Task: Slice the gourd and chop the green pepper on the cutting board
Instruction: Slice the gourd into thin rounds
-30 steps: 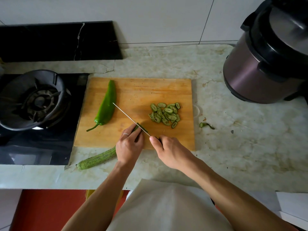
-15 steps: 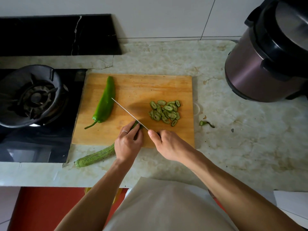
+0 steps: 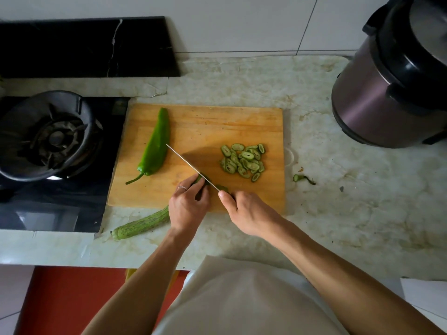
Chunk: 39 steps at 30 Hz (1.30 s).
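At the centre of the frame, a wooden cutting board point(image 3: 198, 131) lies on a pale marbled countertop point(image 3: 338, 201). The left hand point(image 3: 187, 206), a ring on one finger, curls its fingers over the gourd point(image 3: 142, 224) and pins its cut end to the board near the lower edge; the rest of the gourd runs off the board toward the lower left and rests on the counter. The right hand point(image 3: 244, 211) grips the handle of a knife point(image 3: 191, 166), whose thin blade slants up and left across the board and meets the gourd just beside the left fingertips. A freshly cut piece lies by the blade close to the right thumb. To the right of the knife, a heap of gourd slices point(image 3: 243, 160) sits on the board. The green pepper point(image 3: 156, 146), whole, lies on the left part of the board, stem pointing to the lower left, its side just beside the blade tip. A gourd end scrap point(image 3: 302, 178) lies on the counter right of the board. A gas burner point(image 3: 52, 136) fills the left of the frame, and a dark cooker point(image 3: 387, 93) stands at the upper right.
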Each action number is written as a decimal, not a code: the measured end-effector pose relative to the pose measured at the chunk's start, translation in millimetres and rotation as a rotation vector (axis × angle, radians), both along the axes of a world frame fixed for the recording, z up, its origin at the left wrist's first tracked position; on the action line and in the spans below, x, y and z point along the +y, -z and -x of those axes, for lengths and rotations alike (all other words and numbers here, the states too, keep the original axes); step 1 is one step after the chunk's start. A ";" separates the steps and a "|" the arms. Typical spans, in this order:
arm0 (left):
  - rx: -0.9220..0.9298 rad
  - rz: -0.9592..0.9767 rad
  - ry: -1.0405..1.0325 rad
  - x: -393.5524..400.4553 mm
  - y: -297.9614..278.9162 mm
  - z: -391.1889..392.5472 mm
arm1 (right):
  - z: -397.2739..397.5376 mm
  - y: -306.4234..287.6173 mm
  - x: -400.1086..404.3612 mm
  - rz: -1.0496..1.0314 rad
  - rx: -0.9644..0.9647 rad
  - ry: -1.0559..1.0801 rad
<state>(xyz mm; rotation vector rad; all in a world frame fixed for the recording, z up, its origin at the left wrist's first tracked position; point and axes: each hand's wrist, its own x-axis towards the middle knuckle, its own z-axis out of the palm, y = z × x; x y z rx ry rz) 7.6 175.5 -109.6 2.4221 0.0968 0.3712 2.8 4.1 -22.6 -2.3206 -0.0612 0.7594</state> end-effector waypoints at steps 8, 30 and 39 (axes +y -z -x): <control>0.005 0.032 0.027 3.6 -6.3 0.7 | 1.9 7.7 8.2 0.013 -0.078 -0.001; 0.088 -0.105 0.507 -13.0 -82.6 -41.5 | 1.9 -24.2 -39.6 0.504 -0.535 -0.260; -0.177 0.134 0.098 -7.6 -81.0 -29.4 | 9.9 -13.8 -53.8 0.177 -0.251 0.142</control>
